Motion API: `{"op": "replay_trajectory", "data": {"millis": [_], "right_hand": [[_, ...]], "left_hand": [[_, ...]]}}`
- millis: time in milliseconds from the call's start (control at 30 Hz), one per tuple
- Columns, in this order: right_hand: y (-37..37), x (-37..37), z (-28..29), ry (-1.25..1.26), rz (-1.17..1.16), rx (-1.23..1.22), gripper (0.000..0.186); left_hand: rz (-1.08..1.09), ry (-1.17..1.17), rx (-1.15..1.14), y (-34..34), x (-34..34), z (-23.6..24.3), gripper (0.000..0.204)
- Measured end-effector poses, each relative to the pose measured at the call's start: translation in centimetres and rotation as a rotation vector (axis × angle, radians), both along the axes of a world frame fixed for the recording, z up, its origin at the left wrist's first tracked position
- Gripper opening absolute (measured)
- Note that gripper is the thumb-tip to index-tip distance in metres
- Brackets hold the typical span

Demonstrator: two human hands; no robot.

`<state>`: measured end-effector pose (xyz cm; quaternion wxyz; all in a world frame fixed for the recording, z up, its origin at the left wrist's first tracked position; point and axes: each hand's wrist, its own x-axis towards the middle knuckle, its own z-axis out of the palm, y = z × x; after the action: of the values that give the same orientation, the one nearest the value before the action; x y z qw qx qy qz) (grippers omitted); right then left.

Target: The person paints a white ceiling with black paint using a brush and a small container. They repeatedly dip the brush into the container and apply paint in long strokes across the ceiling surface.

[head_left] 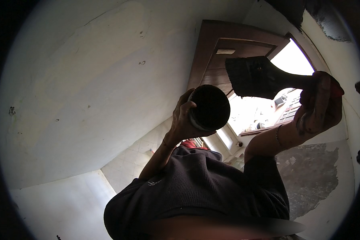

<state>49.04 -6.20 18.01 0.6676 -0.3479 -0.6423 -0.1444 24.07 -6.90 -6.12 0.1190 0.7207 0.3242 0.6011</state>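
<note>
Round dark container (210, 107) is held up in left grip (184, 120), approx. mid-scene; fingers are wrapped round its left side & underside, thumb at the rim. Open mouth is turned twd the viewer; inside is seen as black, so contents can't be made out.

Wide flat brush (264, 78) is held by its handle in right grip (322, 106), to the right of the container; fingers are closed on the handle end, w/ a bit of red seen there. Bristles are pointed left, twd the container's upper right; a slim gap is shown btwn the two, tho depth can't be judged.

Thin band (166, 144) is worn at left wrist, bracelet (278, 136) at right. Dark ribbed shirt (212, 180) is seen at the near side, w/ sth. red (194, 144) just past it, type unclear.

Brown panelled door (204, 48) is seen on the far side, beyond the brush, w/ v. bright opening (296, 58) to its right. Left side is taken up by pale wall (88, 80), marked w/ small spots; tiled floor (130, 158) is seen at its foot. Rough grey patch (308, 172) is shown on the right wall, below the right forearm.
</note>
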Motion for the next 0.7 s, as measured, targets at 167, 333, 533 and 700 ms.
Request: {"op": "replay_trajectory", "data": {"millis": [167, 333, 533, 700], "right_hand": [[-0.03, 0.42, -0.06, 0.080, 0.047, -0.050, 0.044], [0.27, 0.85, -0.47, -0.028, 0.000, 0.003, 0.043], [0.36, 0.51, -0.66, 0.004, -0.056, 0.009, 0.039], [0.49, 0.37, -0.59, -0.001, -0.022, -0.025, 0.038]], "left_hand": [[0.004, 0.002, -0.007, -0.06, 0.00, 0.14, 0.104], [0.005, 0.000, -0.006, -0.11, 0.01, 0.03, 0.103], [0.002, 0.009, -0.006, 0.04, 0.07, -0.16, 0.106], [-0.010, 0.009, 0.011, 0.30, 0.16, -0.29, 0.110]]}}
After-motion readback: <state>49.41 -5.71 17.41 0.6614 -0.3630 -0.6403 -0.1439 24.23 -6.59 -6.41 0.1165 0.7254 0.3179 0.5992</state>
